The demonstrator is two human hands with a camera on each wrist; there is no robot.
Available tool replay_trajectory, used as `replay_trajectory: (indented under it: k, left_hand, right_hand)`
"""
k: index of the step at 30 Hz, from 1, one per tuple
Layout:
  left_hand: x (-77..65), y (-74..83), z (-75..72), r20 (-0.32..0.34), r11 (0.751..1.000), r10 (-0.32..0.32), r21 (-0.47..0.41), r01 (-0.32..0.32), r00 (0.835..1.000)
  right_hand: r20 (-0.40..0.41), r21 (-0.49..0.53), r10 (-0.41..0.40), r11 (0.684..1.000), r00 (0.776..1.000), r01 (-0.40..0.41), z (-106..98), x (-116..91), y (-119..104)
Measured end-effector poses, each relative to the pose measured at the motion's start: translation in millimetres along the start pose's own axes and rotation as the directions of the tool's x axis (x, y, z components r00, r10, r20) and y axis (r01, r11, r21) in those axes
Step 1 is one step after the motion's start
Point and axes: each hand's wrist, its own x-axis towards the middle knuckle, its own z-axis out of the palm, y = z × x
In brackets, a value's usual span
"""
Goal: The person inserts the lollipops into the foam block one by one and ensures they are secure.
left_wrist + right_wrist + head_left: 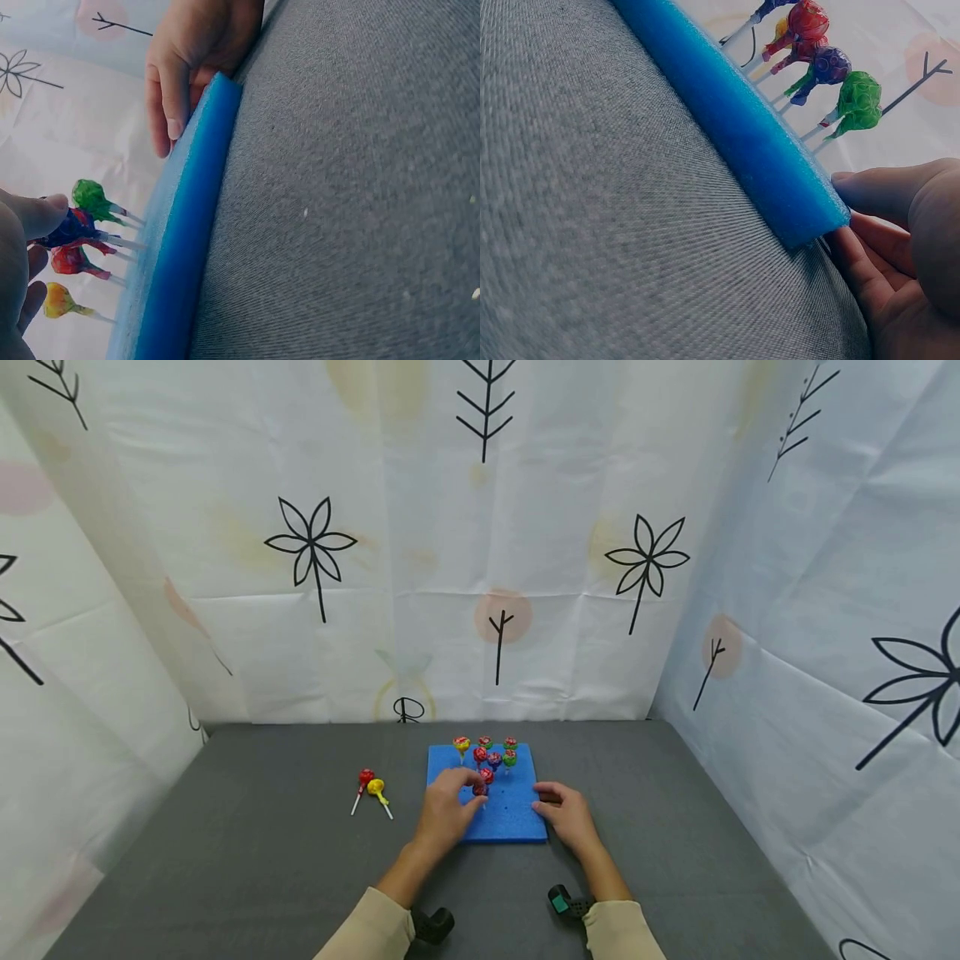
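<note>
With thumb and fingertips, my left hand (441,814) pinches a dark blue and red wrapped lollipop (73,229). Its white stick points down to the top of a blue foam board (517,820); in the left wrist view the stick's tip is right at the foam. My right hand (572,820) holds the board's right edge, thumb on the upper side and fingers at the side and underneath. Several lollipops stand upright on their sticks in the board's far half, among them a yellow one (461,743), a purple one (831,66) and a green one (860,99).
Left of the board, a red lollipop (366,776) and a yellow lollipop (377,787) lie loose on the grey tablecloth (285,860). Small dark holes show in the board's near half. White printed curtains (420,527) hang behind the table and at both sides.
</note>
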Motion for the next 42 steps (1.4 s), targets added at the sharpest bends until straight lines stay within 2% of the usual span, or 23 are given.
replay_trajectory:
  k: [5,11,24,31,42]
  left_hand:
    - [-3.2,-2.4,3.7,0.026,0.999,0.035,0.021,-0.035,0.999]
    - [-5.4,-5.1,7.0,0.013,0.999,0.053,0.009,-0.054,0.998]
    - [-5.0,-3.1,3.4,0.048,0.999,0.028,0.015,-0.028,0.998]
    - [-2.1,-1.1,-1.8,0.077,1.000,0.002,-0.016,-0.001,0.997]
    - [-0.4,-13.1,-18.8,0.048,0.999,-0.018,0.049,0.015,0.999]
  right_hand:
    - [0.001,0.004,0.001,1.000,1.000,-0.001,0,0,0]
    - [-0.003,0.005,-0.003,1.000,1.000,0.003,1,0,0]
    - [0.001,-0.006,-0.013,1.000,1.000,0.013,0,-1,2]
    - [-0.002,-0.003,-0.014,1.000,1.000,0.014,0,-1,2]
    - [-0.001,-0.011,-0.007,1.000,1.000,0.007,1,0,1]
